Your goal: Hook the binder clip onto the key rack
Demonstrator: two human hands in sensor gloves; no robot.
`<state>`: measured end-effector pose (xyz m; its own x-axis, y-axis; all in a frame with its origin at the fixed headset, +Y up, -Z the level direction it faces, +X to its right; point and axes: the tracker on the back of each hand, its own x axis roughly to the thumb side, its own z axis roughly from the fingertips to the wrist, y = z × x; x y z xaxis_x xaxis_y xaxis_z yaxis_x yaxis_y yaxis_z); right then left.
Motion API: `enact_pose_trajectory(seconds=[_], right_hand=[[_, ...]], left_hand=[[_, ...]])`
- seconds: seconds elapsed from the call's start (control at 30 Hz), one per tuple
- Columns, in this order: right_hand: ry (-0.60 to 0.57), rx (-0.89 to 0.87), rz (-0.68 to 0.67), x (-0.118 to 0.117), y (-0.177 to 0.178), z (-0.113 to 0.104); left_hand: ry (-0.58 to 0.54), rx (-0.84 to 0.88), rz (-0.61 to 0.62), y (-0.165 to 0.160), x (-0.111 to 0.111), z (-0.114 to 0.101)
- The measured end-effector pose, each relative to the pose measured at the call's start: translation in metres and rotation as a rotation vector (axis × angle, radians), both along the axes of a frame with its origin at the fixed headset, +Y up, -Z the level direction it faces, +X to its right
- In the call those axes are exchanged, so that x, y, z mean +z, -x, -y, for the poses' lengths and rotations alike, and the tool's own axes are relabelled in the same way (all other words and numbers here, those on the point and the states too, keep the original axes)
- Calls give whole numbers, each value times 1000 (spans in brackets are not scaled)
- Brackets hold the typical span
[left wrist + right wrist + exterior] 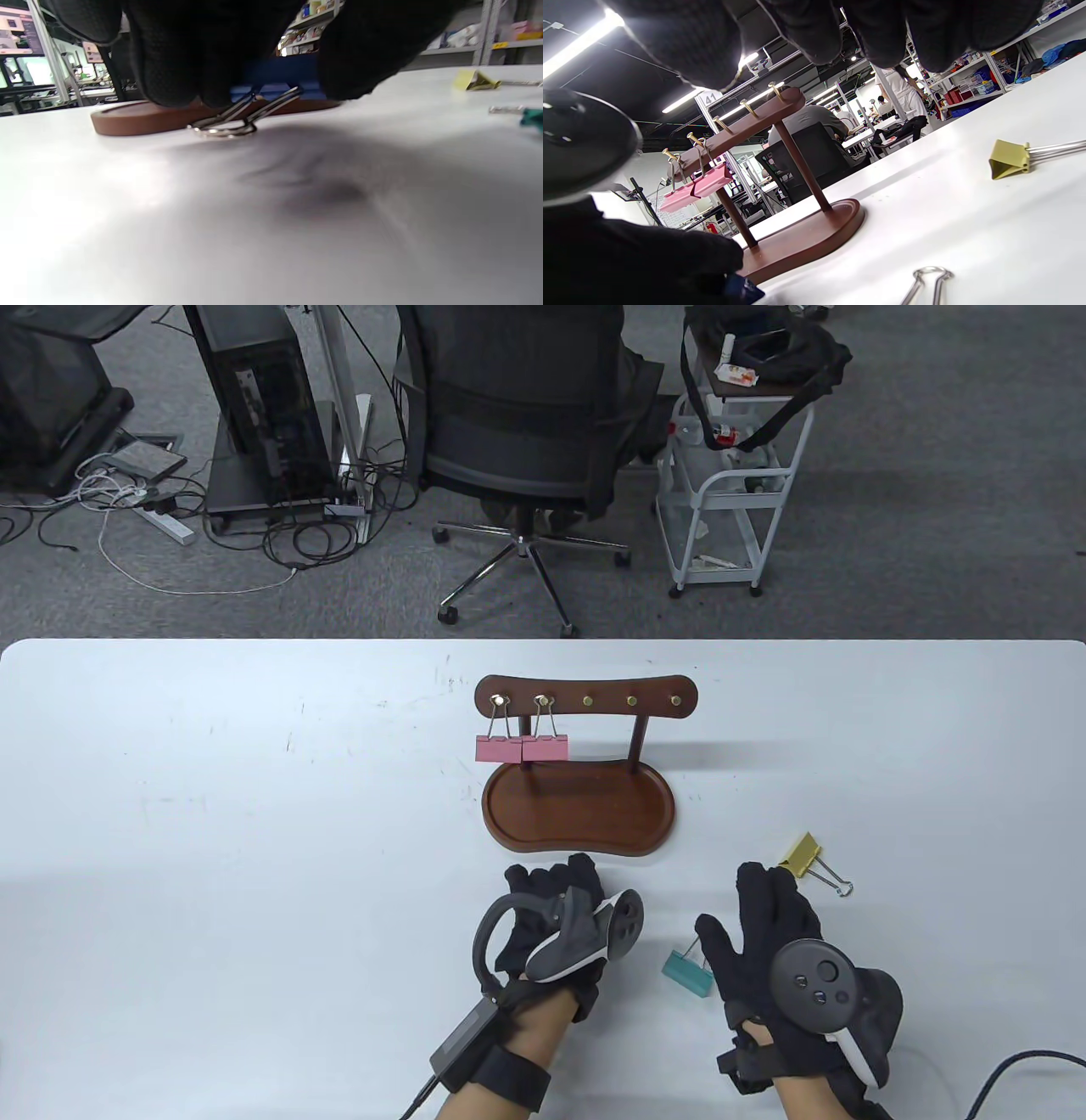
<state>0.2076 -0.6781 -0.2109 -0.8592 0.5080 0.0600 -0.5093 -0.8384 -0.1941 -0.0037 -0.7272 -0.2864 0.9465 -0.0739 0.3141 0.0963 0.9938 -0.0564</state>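
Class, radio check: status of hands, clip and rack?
Left hand grips blue clip at table. Right hand open, flat. Rack: two pink clips hung, three hooks free.

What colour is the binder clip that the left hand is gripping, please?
Blue; the binder clip shows best in the left wrist view, between the left hand's fingers.

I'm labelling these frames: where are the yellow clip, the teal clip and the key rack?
yellow clip [800, 854], table view, on its folded body.
teal clip [686, 972], table view, on its body.
key rack [585, 698], table view, on its top bar.
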Motion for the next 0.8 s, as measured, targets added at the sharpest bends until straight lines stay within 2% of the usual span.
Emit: enact_pose_trajectory(seconds=[0.2,0.47,0.63,0.8], right_hand=[[-9,-13,-25,-1,1,1],[-54,0,-74,-1,6,3],[-69,12,-99,-1,8,4],[-81,15,-130,-2,10,5]], left_hand=[[-24,67,89,18,13,-22],[-84,174,195,39,45,-45],[-146,194,205,47,60,-50],[-158,210,214,55,68,-54]])
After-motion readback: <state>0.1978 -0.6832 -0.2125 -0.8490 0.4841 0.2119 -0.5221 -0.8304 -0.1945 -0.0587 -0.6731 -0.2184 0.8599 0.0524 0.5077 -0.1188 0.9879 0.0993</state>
